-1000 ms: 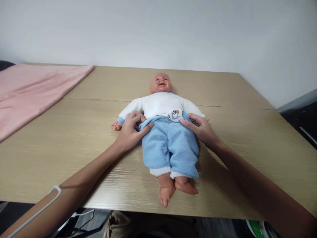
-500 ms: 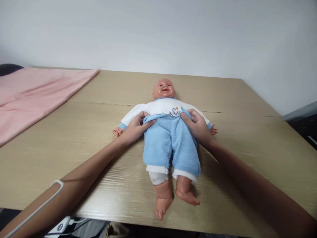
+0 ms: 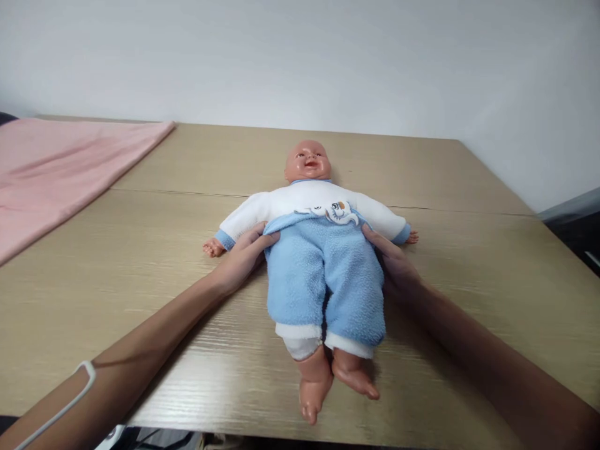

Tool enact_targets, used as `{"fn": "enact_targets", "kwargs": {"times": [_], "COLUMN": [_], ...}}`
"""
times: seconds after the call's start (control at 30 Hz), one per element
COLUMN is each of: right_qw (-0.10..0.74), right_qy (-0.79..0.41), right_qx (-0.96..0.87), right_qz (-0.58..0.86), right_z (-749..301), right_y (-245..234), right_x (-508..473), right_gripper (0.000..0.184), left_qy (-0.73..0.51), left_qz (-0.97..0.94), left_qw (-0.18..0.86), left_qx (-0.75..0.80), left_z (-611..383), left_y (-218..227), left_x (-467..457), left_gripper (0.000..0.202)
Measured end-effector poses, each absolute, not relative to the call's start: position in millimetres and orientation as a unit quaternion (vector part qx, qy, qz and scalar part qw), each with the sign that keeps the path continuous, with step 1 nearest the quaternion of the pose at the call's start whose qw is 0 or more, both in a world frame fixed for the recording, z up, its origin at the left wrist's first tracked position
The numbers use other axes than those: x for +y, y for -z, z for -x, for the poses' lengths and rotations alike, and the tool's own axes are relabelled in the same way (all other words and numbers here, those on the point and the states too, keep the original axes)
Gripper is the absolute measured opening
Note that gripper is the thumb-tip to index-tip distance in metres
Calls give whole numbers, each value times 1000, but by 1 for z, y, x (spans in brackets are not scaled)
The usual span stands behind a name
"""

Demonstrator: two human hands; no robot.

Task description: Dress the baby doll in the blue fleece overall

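Hands at blue trousers — embroidered motif, doll

The fleece trousers are showing an even light blue, their cuffs standing out in white. The sweatshirt is displaying white over chest and sleeves, with its wristbands and neckband turning blue. At the waist, a cartoon appliqué is mixing white, black linework and a spot of orange. The baby doll's head is gleaming pinkish orange. A pale pink cloth is contrasting with the tan tabletop, whose streaky wood grain is catching whitish glare. The wall is appearing plain bluish grey.
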State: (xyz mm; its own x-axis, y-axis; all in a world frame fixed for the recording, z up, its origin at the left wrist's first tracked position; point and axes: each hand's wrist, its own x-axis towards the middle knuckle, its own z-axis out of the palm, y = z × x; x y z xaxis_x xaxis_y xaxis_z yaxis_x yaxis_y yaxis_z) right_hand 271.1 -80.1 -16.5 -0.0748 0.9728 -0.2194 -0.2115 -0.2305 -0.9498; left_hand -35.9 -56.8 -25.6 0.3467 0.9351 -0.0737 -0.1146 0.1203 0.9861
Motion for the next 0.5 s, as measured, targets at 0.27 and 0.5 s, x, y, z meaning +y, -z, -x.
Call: {"fn": "enact_targets", "kwargs": {"times": [0.27, 0.5], "right_qw": [476, 477], "right_qy": [-627, -559], "right_qx": [-413, -482], "right_qz": [458, 478], "right_z": [-269, -273], "right_y": [17, 15], "right_x": [-78, -78], "right_gripper": [61, 50], "left_qy": [-427, -429], "left_qz": [-410, -484], "left_qw": [719, 671], "left_qx": [364, 363], "left_z": [33, 37], "left_y": [29, 28], "left_x": [-56, -50], "left_gripper": [41, 40]}}
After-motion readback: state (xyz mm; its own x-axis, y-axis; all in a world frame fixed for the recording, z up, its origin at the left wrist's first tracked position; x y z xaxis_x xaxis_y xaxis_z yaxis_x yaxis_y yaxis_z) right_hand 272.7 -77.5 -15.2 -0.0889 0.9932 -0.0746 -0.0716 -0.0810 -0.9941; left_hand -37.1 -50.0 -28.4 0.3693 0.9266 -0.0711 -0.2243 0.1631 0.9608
